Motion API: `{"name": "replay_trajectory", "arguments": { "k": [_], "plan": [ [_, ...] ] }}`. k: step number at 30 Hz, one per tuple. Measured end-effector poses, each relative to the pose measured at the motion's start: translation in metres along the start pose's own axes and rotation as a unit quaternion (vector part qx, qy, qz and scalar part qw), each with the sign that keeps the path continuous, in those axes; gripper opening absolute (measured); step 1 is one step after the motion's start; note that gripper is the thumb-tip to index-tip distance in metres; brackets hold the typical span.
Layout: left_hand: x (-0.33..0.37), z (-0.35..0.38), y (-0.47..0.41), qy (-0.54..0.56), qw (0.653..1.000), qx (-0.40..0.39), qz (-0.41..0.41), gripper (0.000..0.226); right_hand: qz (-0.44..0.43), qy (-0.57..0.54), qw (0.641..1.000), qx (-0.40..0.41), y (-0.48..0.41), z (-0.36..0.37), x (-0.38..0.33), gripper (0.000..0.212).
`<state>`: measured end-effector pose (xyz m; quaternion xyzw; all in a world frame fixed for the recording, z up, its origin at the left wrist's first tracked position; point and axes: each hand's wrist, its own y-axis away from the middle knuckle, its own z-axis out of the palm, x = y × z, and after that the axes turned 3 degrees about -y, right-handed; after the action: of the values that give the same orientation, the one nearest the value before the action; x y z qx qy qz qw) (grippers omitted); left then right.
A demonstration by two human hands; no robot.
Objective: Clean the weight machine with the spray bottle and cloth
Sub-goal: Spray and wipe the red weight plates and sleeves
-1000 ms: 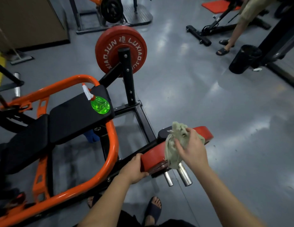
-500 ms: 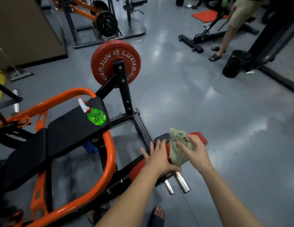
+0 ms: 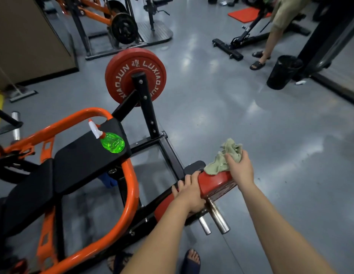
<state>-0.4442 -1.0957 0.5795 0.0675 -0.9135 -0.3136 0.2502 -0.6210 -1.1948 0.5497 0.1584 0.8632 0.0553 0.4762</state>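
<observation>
We look down on a weight machine (image 3: 146,107) in a gym. The task seems about midway. The green spray bottle (image 3: 112,142) rests on the black pad (image 3: 83,155) at 9 o'clock, touched by neither hand, so we judge the spraying of this part done and the wiping under way. At 5 o'clock the near red plate (image 3: 213,181) sits on the machine's low bar, with two chrome pegs (image 3: 217,218) jutting toward us beneath it. The left hand (image 3: 189,191) lies over the plate's 8 o'clock end, fingers curled over the rim, its grip grasping the plate as if to steady it. The right hand (image 3: 239,169), at the plate's 2 o'clock end, has its grip clenched around the bunched pale green cloth (image 3: 223,157), with the cloth's lower fold touching the rim. Both forearms reach in from 6 o'clock. We cannot tell which surfaces are already wiped. The orange frame (image 3: 130,186), the pad and the far red plate (image 3: 135,76) at 11 o'clock may remain.
</observation>
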Motion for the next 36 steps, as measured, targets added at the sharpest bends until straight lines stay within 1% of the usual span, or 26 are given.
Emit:
{"name": "replay_trajectory", "arguments": {
  "k": [2, 5, 7, 9, 11, 13, 15, 17, 19, 20, 21, 22, 24, 26, 27, 28, 30, 32, 33, 35, 36],
  "plan": [
    [0.001, 0.001, 0.001, -0.005, 1.0, -0.003, -0.004, 0.101, -0.002, 0.049, 0.999, 0.003, 0.002, 0.0, -0.005, 0.048],
    [-0.002, 0.0, 0.004, -0.017, 1.0, -0.02, -0.011, 0.107, -0.041, 0.103, 0.994, -0.014, 0.025, 0.001, -0.001, 0.053],
    [-0.007, -0.002, 0.003, -0.023, 0.999, -0.024, -0.016, 0.109, -0.096, 0.097, 0.99, -0.04, 0.045, -0.001, 0.005, 0.058],
    [-0.013, -0.002, 0.002, -0.021, 0.999, -0.029, -0.015, 0.112, -0.146, 0.071, 0.984, -0.067, 0.058, -0.008, 0.016, 0.056],
    [-0.019, 0.0, 0.003, -0.02, 0.999, -0.031, -0.012, 0.111, -0.176, 0.066, 0.978, -0.089, 0.063, -0.019, 0.021, 0.05],
    [-0.022, 0.001, 0.006, -0.023, 0.999, -0.026, -0.012, 0.105, -0.189, 0.074, 0.975, -0.092, 0.054, -0.028, 0.023, 0.046],
    [-0.024, 0.001, 0.008, -0.019, 0.999, -0.022, -0.013, 0.101, -0.157, 0.073, 0.983, -0.064, 0.032, -0.03, 0.023, 0.044],
    [-0.023, 0.001, 0.011, -0.012, 1.0, -0.022, -0.011, 0.1, -0.059, 0.065, 0.996, -0.032, 0.005, -0.027, 0.025, 0.042],
    [-0.023, 0.003, 0.014, -0.009, 1.0, -0.019, -0.012, 0.101, 0.031, 0.037, 0.999, -0.022, -0.008, -0.024, 0.019, 0.042],
    [-0.023, 0.001, 0.015, -0.016, 1.0, -0.017, -0.012, 0.102, 0.047, 0.033, 0.998, -0.026, -0.007, -0.022, 0.014, 0.045],
    [-0.023, 0.0, 0.015, -0.021, 1.0, -0.018, -0.012, 0.103, 0.041, 0.05, 0.997, -0.035, 0.0, -0.018, 0.007, 0.048],
    [-0.022, -0.002, 0.015, -0.025, 0.999, -0.023, -0.013, 0.104, 0.013, 0.081, 0.996, -0.046, 0.01, -0.012, 0.0, 0.052],
    [-0.02, -0.005, 0.016, -0.028, 0.999, -0.038, -0.015, 0.106, -0.098, 0.141, 0.983, -0.07, 0.045, 0.001, -0.01, 0.055],
    [-0.018, -0.007, 0.016, -0.032, 0.998, -0.046, -0.016, 0.107, -0.231, 0.185, 0.952, -0.083, 0.083, 0.017, -0.007, 0.055],
    [-0.018, -0.007, 0.017, -0.031, 0.998, -0.048, -0.018, 0.108, -0.271, 0.206, 0.937, -0.074, 0.095, 0.022, -0.003, 0.056],
    [-0.019, -0.006, 0.018, -0.031, 0.998, -0.047, -0.02, 0.108, -0.29, 0.213, 0.931, -0.063, 0.099, 0.024, 0.002, 0.057],
    [-0.022, -0.002, 0.018, -0.023, 0.999, -0.034, -0.019, 0.106, -0.303, 0.203, 0.93, -0.042, 0.095, 0.021, 0.005, 0.056],
    [-0.025, -0.001, 0.017, -0.012, 1.0, -0.022, -0.014, 0.104, -0.293, 0.201, 0.934, -0.029, 0.081, 0.013, -0.003, 0.053],
    [-0.026, 0.001, 0.016, -0.005, 1.0, -0.017, -0.011, 0.103, -0.269, 0.201, 0.941, -0.035, 0.07, 0.009, -0.005, 0.05],
    [-0.028, 0.002, 0.015, 0.003, 1.0, -0.017, -0.008, 0.101, -0.183, 0.179, 0.966, -0.03, 0.043, 0.003, -0.007, 0.049],
    [-0.027, 0.002, 0.017, 0.003, 1.0, -0.016, -0.007, 0.1, -0.125, 0.16, 0.979, -0.019, 0.029, -0.002, -0.006, 0.049]
  ]
}}
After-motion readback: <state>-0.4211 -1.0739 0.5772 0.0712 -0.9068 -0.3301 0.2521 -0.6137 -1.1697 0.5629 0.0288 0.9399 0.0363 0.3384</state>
